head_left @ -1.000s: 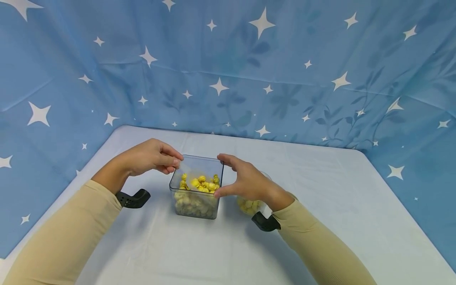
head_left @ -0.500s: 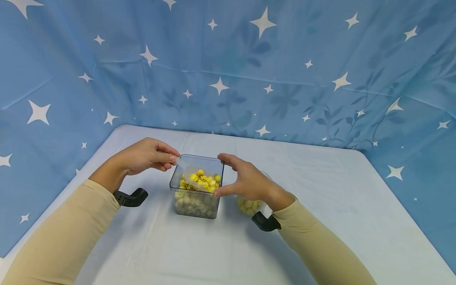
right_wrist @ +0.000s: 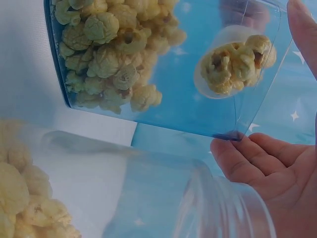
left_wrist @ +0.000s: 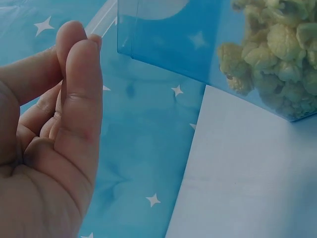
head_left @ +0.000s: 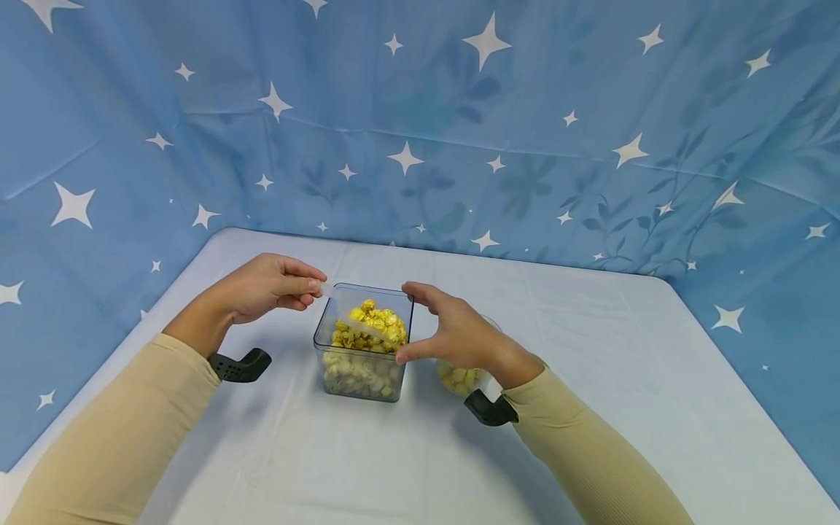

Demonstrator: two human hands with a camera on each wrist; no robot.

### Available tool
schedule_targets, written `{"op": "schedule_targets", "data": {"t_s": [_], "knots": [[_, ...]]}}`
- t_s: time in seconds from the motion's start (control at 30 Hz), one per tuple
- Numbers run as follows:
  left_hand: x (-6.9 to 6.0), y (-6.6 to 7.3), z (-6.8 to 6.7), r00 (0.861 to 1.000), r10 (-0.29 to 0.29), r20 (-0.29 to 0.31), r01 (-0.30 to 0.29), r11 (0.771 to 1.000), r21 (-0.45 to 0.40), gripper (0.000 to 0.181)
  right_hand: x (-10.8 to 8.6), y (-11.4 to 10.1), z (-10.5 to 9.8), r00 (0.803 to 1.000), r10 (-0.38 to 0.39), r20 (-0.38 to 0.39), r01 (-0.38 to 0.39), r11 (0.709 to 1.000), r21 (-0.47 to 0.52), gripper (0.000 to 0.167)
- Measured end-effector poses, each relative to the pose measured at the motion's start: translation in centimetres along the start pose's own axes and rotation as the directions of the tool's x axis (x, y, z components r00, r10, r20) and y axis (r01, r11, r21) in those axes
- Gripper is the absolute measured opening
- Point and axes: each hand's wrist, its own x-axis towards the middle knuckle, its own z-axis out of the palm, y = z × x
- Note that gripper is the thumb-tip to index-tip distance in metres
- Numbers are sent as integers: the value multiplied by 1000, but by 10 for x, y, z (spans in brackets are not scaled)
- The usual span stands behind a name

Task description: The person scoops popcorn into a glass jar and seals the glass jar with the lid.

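My left hand (head_left: 269, 292) pinches the thin handle of a translucent white spoon (left_wrist: 102, 24) between thumb and fingertips, at the left of a clear square container (head_left: 351, 350). Inside it lies yellow popcorn (head_left: 377, 315). In the right wrist view the spoon's round bowl, seen through the container wall, carries several pieces of popcorn (right_wrist: 230, 69) above the heap. My right hand (head_left: 456, 328) holds the container's right side, thumb at the near corner and fingertips at the far corner.
A clear jar (right_wrist: 148, 171) with popcorn in it stands right of the container, partly hidden by my right hand in the head view. A white cloth covers the table (head_left: 367, 467). A blue star-patterned curtain (head_left: 446, 189) hangs behind it.
My left hand has moved slightly left, away from the rim. The spoon has tilted and lifted inside the container, and the popcorn heap has shifted. My right hand stays in place.
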Motion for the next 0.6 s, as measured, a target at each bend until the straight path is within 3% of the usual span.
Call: {"op": "schedule_targets", "data": {"t_s": [0.6], "knots": [[-5,-1,-8,999,9,-50,-11,999,-35,44,0,0,0,1000,-10,4,10,1000,7,102]]}}
